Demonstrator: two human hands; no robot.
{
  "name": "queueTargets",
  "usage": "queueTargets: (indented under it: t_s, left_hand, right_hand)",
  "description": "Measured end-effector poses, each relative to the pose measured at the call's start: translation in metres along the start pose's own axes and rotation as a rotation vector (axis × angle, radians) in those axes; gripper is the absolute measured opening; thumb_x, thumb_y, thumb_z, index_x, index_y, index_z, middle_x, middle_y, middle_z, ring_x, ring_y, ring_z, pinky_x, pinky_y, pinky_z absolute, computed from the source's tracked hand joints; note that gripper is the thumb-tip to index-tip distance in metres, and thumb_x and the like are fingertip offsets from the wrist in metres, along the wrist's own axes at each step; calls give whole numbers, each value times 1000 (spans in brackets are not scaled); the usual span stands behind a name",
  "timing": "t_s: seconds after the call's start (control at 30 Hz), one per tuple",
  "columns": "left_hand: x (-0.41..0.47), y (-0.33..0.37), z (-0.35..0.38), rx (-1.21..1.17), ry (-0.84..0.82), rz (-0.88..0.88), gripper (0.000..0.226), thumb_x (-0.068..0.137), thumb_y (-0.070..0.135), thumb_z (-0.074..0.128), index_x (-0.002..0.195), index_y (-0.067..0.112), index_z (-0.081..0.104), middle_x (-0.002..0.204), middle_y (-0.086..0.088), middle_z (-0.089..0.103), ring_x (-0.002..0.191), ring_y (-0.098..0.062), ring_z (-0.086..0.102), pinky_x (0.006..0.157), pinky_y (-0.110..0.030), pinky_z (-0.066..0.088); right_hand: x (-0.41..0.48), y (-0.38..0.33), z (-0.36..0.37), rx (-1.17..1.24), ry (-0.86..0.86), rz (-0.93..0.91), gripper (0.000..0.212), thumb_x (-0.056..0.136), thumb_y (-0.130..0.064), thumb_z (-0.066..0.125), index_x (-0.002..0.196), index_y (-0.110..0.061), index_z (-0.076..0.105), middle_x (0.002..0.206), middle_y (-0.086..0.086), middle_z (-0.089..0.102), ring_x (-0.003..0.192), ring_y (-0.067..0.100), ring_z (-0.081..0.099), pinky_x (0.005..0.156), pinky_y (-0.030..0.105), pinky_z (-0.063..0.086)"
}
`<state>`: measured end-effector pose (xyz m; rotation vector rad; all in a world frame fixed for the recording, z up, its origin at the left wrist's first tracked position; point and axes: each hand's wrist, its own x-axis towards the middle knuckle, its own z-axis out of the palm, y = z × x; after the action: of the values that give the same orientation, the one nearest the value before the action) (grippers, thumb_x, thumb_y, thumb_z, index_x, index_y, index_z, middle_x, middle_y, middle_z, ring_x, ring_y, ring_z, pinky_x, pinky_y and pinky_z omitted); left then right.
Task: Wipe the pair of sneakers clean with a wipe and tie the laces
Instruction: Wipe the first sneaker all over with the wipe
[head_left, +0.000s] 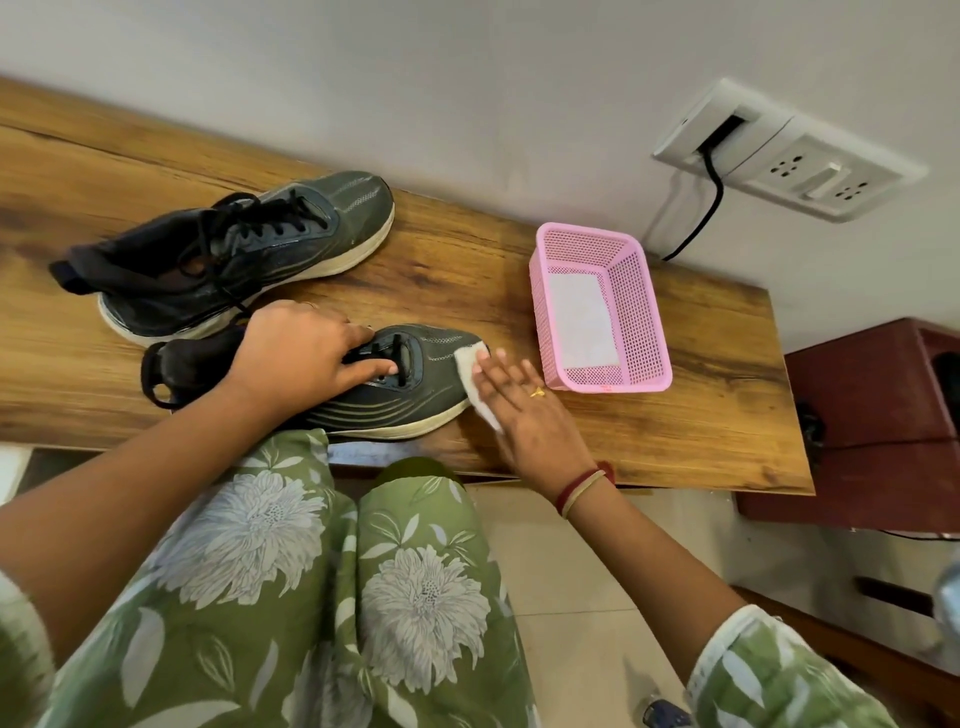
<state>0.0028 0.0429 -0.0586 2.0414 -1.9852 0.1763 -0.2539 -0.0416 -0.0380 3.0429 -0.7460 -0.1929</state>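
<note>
While the left hand (306, 353) is gripping the sneaker (395, 405) nearest the pink basket (636, 312), the right hand (524, 410) — fingers straight — is pressing a wipe (467, 366) to its toe.

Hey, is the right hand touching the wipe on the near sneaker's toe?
Touching. In the head view, the right hand lies with straight fingers on the white wipe, pressing it against the near sneaker.
</note>
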Motion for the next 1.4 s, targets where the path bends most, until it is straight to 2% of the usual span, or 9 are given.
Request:
queueTargets:
  t_s: [0.2, 0.33, 0.47, 0.6, 0.77, 0.97, 1.1, 1.27, 1.4]
  left_hand:
    - [-1, 0, 0, -8, 3, -7, 76, 79, 75, 26, 86, 17, 75, 66, -3, 67, 64, -28, 66, 54, -33, 48]
    - [0, 0, -1, -5, 12, -6, 74, 79, 74, 28, 85, 17, 75, 63, -3, 66, 61, -28, 65, 52, -31, 47]
    - [0, 1, -4, -4, 23, -2, 72, 79, 72, 30, 82, 15, 75, 59, -4, 64, 57, -28, 64, 50, -30, 46]
    - [-1, 1, -4, 1, 19, -1, 71, 79, 71, 31, 81, 15, 75, 58, -4, 63, 56, -28, 63, 50, -29, 45]
    - [0, 1, -3, -6, 27, 0, 72, 79, 72, 30, 82, 16, 76, 61, -3, 65, 58, -27, 65, 50, -29, 45]
    - [-1, 2, -2, -6, 28, 2, 72, 79, 72, 31, 82, 16, 76, 59, -3, 64, 57, -28, 64, 50, -29, 46]
    - [-1, 1, -2, -1, 30, 1, 71, 79, 71, 32, 82, 16, 76, 58, -3, 64, 56, -27, 63, 48, -29, 44]
    - [-2, 2, -2, 5, 35, 0, 70, 79, 70, 33, 82, 15, 75, 59, -4, 64, 57, -28, 64, 50, -30, 45]
    - [-2, 2, -2, 11, 23, 2, 69, 79, 70, 33, 83, 16, 75, 58, -3, 64, 56, -27, 63, 49, -28, 42]
  right_hand:
    - [6, -7, 3, 72, -21, -94, 58, 83, -20, 34, 135, 1, 44, 142, 18, 43, 134, 30, 37, 114, 38, 17]
    - [11, -6, 3, 298, 96, 185, 58, 83, -17, 34, 138, 0, 41, 145, 18, 38, 137, 30, 32, 116, 35, 12]
    - [4, -14, 10, 310, 88, 85, 56, 86, -16, 36, 139, 0, 38, 148, 17, 34, 140, 26, 24, 116, 35, 11]
    - [3, 0, 11, 424, 122, 274, 54, 88, -14, 37, 141, -1, 36, 149, 14, 32, 141, 22, 21, 116, 43, 17]
    - [-9, -22, 12, 343, 61, 19, 55, 89, -20, 34, 141, -3, 36, 149, 13, 33, 140, 20, 21, 116, 33, 7]
    - [5, -50, 12, 623, 222, 413, 50, 93, -18, 34, 142, -5, 36, 150, 4, 24, 142, 15, 14, 118, 35, 10]
    - [-3, -49, 10, 413, 122, 226, 59, 87, -25, 26, 141, -4, 37, 149, 12, 33, 141, 25, 22, 115, 41, 10]
    - [8, -30, 5, 600, 154, 412, 52, 90, -12, 37, 142, -5, 35, 151, 10, 28, 142, 19, 17, 117, 30, 6]
    - [-7, -38, 2, 467, 72, 213, 61, 86, -24, 23, 143, -5, 34, 151, 11, 28, 141, 15, 16, 117, 28, 3]
